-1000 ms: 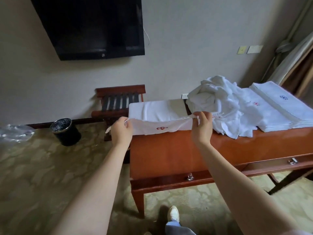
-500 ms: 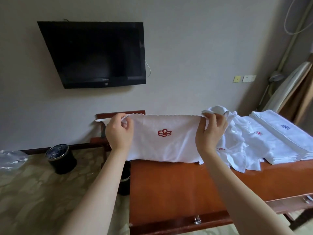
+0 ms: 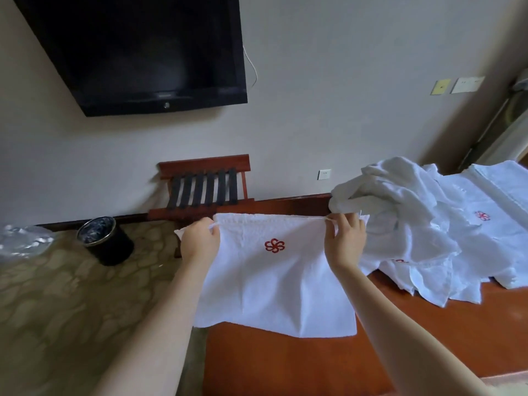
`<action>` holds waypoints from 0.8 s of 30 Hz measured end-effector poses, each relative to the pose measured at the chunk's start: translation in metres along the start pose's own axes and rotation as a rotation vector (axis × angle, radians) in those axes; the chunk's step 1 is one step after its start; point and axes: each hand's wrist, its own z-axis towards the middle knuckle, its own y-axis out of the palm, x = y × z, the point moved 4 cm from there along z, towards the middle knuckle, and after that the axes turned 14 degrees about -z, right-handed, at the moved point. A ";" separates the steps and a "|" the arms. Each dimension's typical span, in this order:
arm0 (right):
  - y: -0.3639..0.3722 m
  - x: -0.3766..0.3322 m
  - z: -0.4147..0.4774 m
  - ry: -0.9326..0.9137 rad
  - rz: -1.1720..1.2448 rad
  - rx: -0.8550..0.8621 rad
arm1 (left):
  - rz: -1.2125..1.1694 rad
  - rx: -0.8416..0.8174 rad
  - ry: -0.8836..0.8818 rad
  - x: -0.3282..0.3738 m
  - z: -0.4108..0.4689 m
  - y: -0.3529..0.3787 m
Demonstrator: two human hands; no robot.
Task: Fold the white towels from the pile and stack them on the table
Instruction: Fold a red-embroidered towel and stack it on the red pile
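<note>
- The left hand (image 3: 200, 241) and the right hand (image 3: 344, 241) each pinch a top corner of a white towel (image 3: 274, 284) with a red flower emblem.
- It hangs over the wooden table (image 3: 314, 358).
- The crumpled towel pile (image 3: 400, 224) lies just right of it, beside the folded stack (image 3: 497, 201).

From my feed I count two hands, one left hand (image 3: 200, 241) and one right hand (image 3: 344, 241), with one towel (image 3: 274, 287) pinched between them. There is one crumpled pile (image 3: 394, 207). The folded towels (image 3: 503, 195) may be one stack or two, and I cannot count the layers. Red flower marks come to three: the towel's mark (image 3: 274, 246), the folded mark (image 3: 482, 215) and a half-hidden mark (image 3: 399, 260). I also see one table (image 3: 285, 364), one television (image 3: 137, 47), one luggage rack (image 3: 204, 187), one black bin (image 3: 107, 241) and one plastic bag (image 3: 23, 241). There are three wall plates: one yellow plate (image 3: 440, 87), an upper white plate (image 3: 467, 84) and a lower white plate (image 3: 324, 175).
</note>
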 end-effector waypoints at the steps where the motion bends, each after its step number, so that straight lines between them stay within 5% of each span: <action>1: 0.011 0.002 0.005 -0.006 -0.005 -0.021 | 0.014 -0.011 -0.012 -0.002 0.007 0.009; 10: 0.090 0.035 0.010 0.038 -0.080 -0.269 | 0.114 -0.136 -0.097 -0.030 0.039 0.066; 19: 0.132 0.016 0.063 0.053 -0.074 -0.163 | 0.178 -0.102 0.020 -0.018 0.141 0.094; 24: 0.192 0.025 0.070 0.067 -0.256 -0.471 | 0.388 -0.377 -0.164 -0.040 0.169 0.138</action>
